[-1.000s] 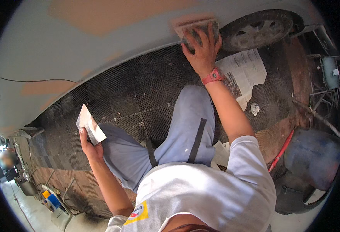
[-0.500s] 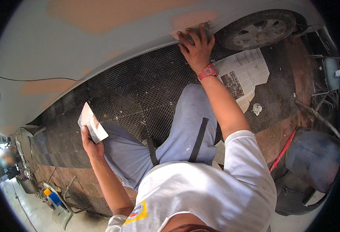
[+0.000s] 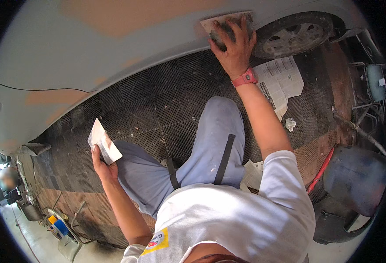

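Up at the car's lower panel, my right hand (image 3: 235,48) holds a pale, dark-smudged sandpaper sheet (image 3: 209,25) flat to the bodywork beside the wheel. Its fingers lie spread over the sheet, the thumb near the lower edge. The car body (image 3: 127,48) is grey with orange-brown filler patches (image 3: 114,17). My left hand (image 3: 104,166), resting by my left knee, grips a folded whitish sheet (image 3: 103,141) with brownish marks, likely sandpaper too. The thumb lies on its near face; the other fingers are mostly hidden behind it.
Right of my right hand is the car wheel (image 3: 294,37). Newspaper (image 3: 283,79) and a crumpled white scrap (image 3: 290,124) lie on the ribbed black mat (image 3: 158,105). A dark bumper-like part (image 3: 355,179) stands at the right. A chair frame (image 3: 72,232) is at lower left.
My right hand has slid up and to the right along the panel with its sheet, of which more now shows. My left hand has stayed almost still.
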A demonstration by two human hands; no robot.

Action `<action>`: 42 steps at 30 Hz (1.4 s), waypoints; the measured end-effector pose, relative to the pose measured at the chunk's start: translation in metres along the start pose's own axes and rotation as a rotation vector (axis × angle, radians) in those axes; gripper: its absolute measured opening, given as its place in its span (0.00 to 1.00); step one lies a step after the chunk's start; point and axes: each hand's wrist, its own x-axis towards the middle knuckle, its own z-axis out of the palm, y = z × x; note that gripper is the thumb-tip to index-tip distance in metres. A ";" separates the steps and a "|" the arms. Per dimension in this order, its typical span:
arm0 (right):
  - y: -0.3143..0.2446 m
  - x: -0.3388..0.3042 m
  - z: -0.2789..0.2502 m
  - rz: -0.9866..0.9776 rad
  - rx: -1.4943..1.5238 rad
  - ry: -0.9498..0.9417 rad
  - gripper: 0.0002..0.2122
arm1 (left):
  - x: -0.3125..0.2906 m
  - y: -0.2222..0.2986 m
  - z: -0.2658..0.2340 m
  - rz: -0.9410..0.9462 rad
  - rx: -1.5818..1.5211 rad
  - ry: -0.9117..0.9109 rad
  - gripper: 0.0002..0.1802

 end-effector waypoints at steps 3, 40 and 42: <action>0.003 0.005 0.005 -0.010 -0.011 0.016 0.28 | -0.001 0.000 0.005 -0.001 -0.006 -0.025 0.25; -0.013 -0.051 0.044 0.022 -0.001 -0.142 0.28 | -0.004 0.002 0.014 0.016 0.026 -0.004 0.24; -0.005 -0.060 0.045 0.020 -0.007 -0.179 0.28 | -0.004 0.002 0.011 0.023 0.026 -0.007 0.24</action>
